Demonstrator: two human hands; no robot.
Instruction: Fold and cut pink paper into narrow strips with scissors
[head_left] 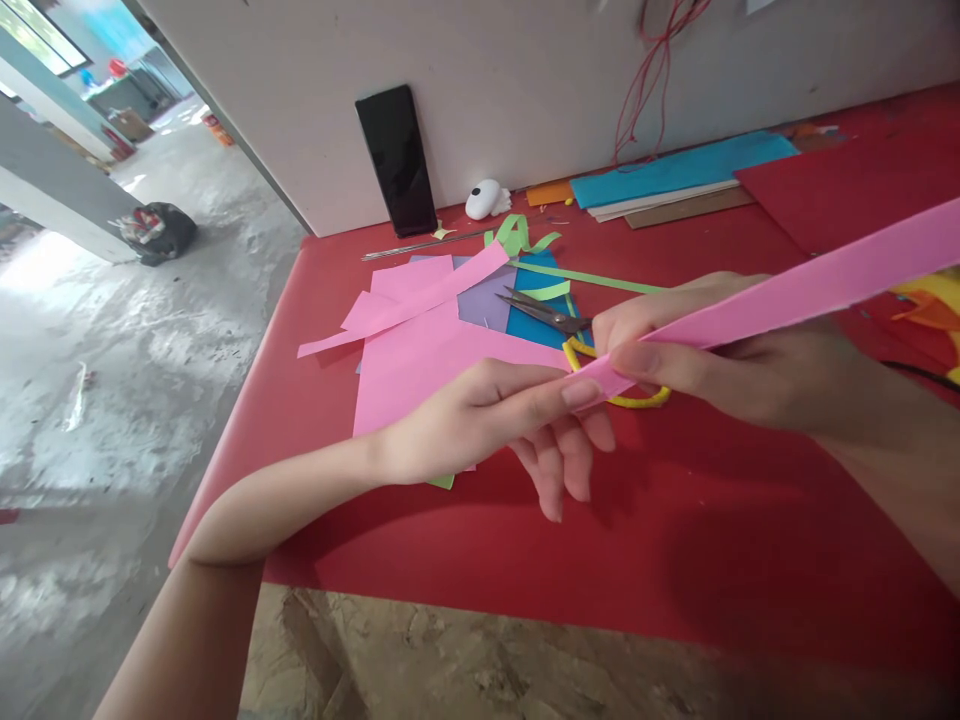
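A long pink paper strip (pixel 795 293) runs between my two hands and out past the right edge of the view. My left hand (pixel 487 410) pinches its near end between thumb and forefinger, the other fingers hanging loosely below. Close beside it, my right hand (pixel 720 370) grips the strip with the thumb on top. Behind the hands lie scissors (pixel 551 315) with yellow handles, their blades apart. Under and around them are pink paper (pixel 420 370), purple paper (pixel 484 300), blue paper (pixel 544 270) and curled green strips (pixel 514 237).
A black phone (pixel 397 160) leans on the wall behind the red table (pixel 585 570). Near it sits a small white object (pixel 486 199). Blue folded sheets (pixel 682 168) lie along the back, with red cord (pixel 652 75) hanging above. A yellow item (pixel 934 305) is at the right edge.
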